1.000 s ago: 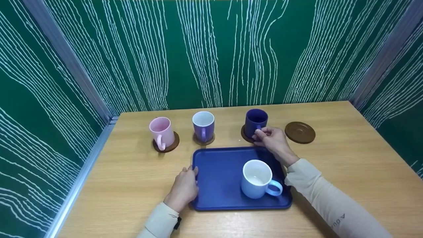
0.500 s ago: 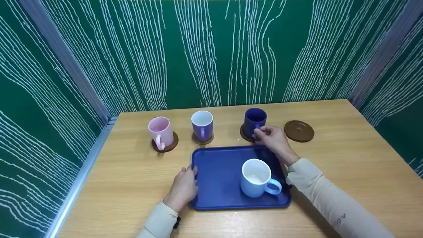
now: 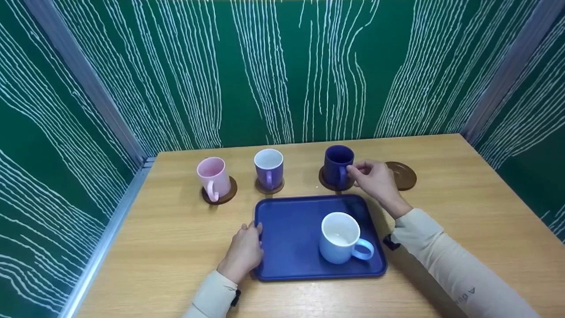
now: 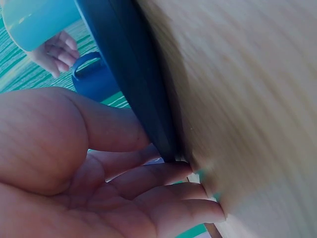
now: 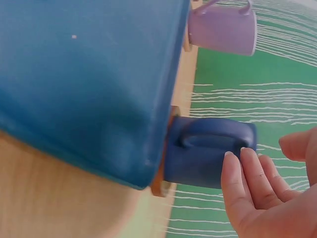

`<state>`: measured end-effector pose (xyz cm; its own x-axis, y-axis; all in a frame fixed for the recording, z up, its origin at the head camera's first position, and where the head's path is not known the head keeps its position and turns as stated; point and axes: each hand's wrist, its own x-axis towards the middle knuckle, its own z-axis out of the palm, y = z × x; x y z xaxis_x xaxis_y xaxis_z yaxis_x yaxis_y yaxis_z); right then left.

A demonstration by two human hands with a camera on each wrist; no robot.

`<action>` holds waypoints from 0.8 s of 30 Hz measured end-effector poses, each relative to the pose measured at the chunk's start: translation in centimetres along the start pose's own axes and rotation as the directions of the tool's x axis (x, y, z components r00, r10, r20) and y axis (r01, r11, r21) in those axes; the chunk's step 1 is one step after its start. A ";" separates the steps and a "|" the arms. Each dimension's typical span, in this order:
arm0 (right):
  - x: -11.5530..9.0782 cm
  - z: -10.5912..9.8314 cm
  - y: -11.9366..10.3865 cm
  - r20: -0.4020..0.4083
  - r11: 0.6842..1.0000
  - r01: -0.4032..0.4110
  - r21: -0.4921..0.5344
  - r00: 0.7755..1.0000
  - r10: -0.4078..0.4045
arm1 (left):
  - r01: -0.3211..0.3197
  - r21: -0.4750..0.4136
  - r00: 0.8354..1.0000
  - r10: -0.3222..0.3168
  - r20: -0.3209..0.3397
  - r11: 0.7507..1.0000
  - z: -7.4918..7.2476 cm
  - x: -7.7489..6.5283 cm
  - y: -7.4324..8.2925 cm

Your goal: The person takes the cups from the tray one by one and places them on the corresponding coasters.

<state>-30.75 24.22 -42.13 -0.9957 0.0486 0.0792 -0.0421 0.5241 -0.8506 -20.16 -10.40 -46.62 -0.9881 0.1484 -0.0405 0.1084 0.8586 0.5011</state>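
My left hand point(image 3: 243, 251) holds the left rim of a blue rectangular tray point(image 3: 291, 247), thumb over the rim; in the left wrist view its other fingertips point(image 4: 205, 210) reach down by the tabletop. A light-blue mug point(image 3: 337, 243), white inside, stands upright on the tray's right half, handle to the right. Behind the tray, a dark-blue mug point(image 3: 333, 170) stands on a brown round coaster point(image 3: 325, 181). My right hand point(image 3: 375, 179) is just right of that mug, by its handle. In the right wrist view the thumb and fingers are apart with nothing between them.
A purple mug point(image 3: 268, 174), white inside, and a pink mug point(image 3: 219, 181) stand on coasters to the left. At the right lies another brown coaster point(image 3: 405, 176), partly behind my right hand. The wooden table point(image 3: 176, 247) meets a green wall point(image 3: 247, 101) with white wavy lines.
My right hand has let go of the dark-blue mug's handle and moved slightly right, now covering part of the right coaster. My left hand stays at the tray.
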 end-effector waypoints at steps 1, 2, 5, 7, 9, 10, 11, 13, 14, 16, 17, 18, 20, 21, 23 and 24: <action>0.0 -0.1 -0.1 -0.010 1.000 0.018 -0.017 1.000 -0.018 | -0.006 0.004 1.000 0.006 -0.002 1.000 0.0 0.0 0.0; -0.1 -0.3 -0.3 -0.020 0.999 0.032 -0.037 0.999 -0.033 | -0.011 0.007 1.000 0.012 -0.004 1.000 0.0 0.0 0.0; -0.5 -0.7 -0.9 -0.028 0.995 0.055 -0.085 0.998 -0.058 | -0.023 0.015 1.000 0.023 -0.006 1.000 0.0 0.0 0.0; -0.9 -1.0 -1.3 -0.033 0.991 0.074 -0.114 0.996 -0.079 | -0.038 0.025 0.999 0.039 -0.014 0.999 0.0 0.1 0.0; -1.3 -1.3 -1.7 -0.030 0.987 0.092 -0.133 0.995 -0.096 | -0.037 0.022 0.999 0.037 -0.014 0.999 0.0 0.1 0.0; -1.5 -1.4 -1.9 -0.027 0.985 0.103 -0.142 0.994 -0.108 | -0.032 0.019 0.999 0.033 -0.012 0.999 0.0 0.1 0.0; -1.7 -1.5 -2.0 -0.023 0.982 0.112 -0.149 0.993 -0.117 | -0.027 0.016 1.000 0.028 -0.011 0.999 0.0 0.1 0.0; -2.2 -1.7 -2.2 -0.009 0.979 0.128 -0.159 0.991 -0.131 | -0.021 0.013 1.000 0.021 -0.010 1.000 0.0 0.2 0.1; -2.4 -1.8 -2.2 -0.002 0.977 0.134 -0.165 0.991 -0.137 | -0.014 0.009 1.000 0.014 -0.006 1.000 0.0 0.2 0.1; -2.9 -1.8 -2.2 0.008 0.973 0.146 -0.179 0.989 -0.146 | -0.004 0.009 1.000 0.004 -0.001 1.000 0.0 0.2 0.1; -3.2 -1.8 -2.1 0.012 0.971 0.153 -0.185 0.988 -0.153 | -0.004 0.012 1.000 0.004 -0.001 1.000 0.0 0.2 0.1; -3.4 -1.9 -2.0 0.015 0.969 0.160 -0.190 0.987 -0.160 | -0.004 0.013 1.000 0.004 -0.001 1.000 0.0 0.2 0.1; -4.0 -1.8 -1.8 0.016 0.964 0.174 -0.203 0.984 -0.175 | -0.004 0.012 1.000 0.004 0.004 1.000 0.0 0.2 0.1; -4.2 -1.8 -1.7 0.017 0.961 0.181 -0.207 0.983 -0.182 | -0.004 0.013 1.000 0.004 0.004 1.000 0.0 0.1 0.1; -4.7 -1.7 -1.6 0.024 0.959 0.189 -0.211 0.982 -0.189 | -0.005 0.010 1.000 0.005 0.000 1.000 -0.1 0.1 0.1; -5.0 -1.6 -1.5 0.028 0.959 0.187 -0.213 0.982 -0.185 | -0.005 0.008 1.000 0.005 -0.001 1.000 -0.1 0.1 0.1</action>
<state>-25.58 24.59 -40.39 -0.9726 -0.0731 0.2208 -0.2088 0.6928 -0.6903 -20.21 -10.38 -46.51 -0.9877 0.1517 -0.0370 0.1138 0.8617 0.4945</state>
